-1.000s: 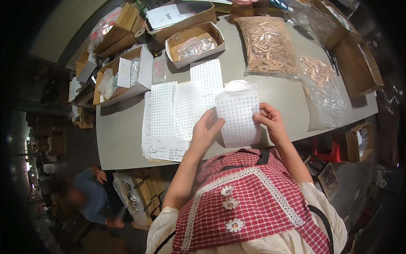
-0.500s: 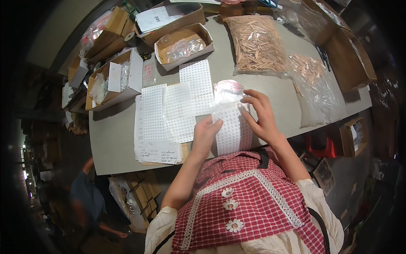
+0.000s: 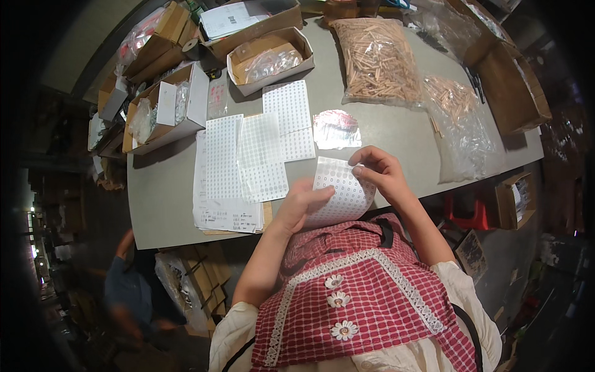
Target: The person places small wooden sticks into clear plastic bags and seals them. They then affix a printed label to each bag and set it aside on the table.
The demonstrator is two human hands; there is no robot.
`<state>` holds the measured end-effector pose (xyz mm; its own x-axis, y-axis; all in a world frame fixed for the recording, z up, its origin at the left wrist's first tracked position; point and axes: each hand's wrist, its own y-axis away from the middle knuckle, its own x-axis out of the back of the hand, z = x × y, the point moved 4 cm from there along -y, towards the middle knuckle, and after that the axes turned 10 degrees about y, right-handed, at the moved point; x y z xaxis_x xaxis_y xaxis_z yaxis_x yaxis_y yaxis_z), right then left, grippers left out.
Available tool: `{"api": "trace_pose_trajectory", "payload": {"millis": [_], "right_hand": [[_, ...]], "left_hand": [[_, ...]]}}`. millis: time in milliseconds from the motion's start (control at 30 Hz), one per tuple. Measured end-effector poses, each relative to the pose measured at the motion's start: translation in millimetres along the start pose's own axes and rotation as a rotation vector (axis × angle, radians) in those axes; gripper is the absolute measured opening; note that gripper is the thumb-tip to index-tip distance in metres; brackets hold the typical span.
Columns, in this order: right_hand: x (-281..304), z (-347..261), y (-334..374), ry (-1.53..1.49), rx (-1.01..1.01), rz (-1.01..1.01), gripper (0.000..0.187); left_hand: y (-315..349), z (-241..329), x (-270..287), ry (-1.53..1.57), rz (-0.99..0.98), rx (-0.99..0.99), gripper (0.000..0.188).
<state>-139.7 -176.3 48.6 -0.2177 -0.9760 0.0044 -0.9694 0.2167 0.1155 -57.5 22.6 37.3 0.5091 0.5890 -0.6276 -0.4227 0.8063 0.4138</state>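
A white sheet of small round stickers (image 3: 344, 189), printed in rows, curves up in front of my apron at the table's near edge. My left hand (image 3: 299, 203) grips its left side, the thumb lying over the printed face. At the sheet's upper right corner, the thumb and forefinger of my right hand (image 3: 379, 172) are pinched together; a single sticker between them cannot be made out. Just beyond the sheet lies a shiny silver packet (image 3: 336, 129) on the table. More sticker sheets (image 3: 224, 158) overlap to the left, on top of printed papers (image 3: 226, 218).
A large clear bag of small wooden pegs (image 3: 379, 62) stands at the back, with a part-filled peg bag (image 3: 462, 133) on the right. Open cartons (image 3: 271, 61) line the back left, and a brown carton (image 3: 509, 90) stands far right. Another person (image 3: 129, 288) is at lower left.
The sticker sheet has come nearer my body, off the silver packet, and bends more. My right hand has moved down, its fingers now drawn together at the sheet's corner.
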Motion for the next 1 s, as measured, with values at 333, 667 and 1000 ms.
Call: {"api": "trace_pose_trajectory", "payload": {"millis": [333,667,1000], "right_hand": [[-15,-42,11,0.891,0.583,0.248,0.019],[-41,-46,17,1.066,0.643,0.271,0.022],[-45,-34,13,1.051,0.707,0.305,0.021]], "left_hand": [[8,1,-13,-0.003,0.017,-0.016,0.036],[10,-5,-15,0.013,0.062,-0.059,0.027],[8,-10,-6,0.07,0.125,-0.063,0.028]]}}
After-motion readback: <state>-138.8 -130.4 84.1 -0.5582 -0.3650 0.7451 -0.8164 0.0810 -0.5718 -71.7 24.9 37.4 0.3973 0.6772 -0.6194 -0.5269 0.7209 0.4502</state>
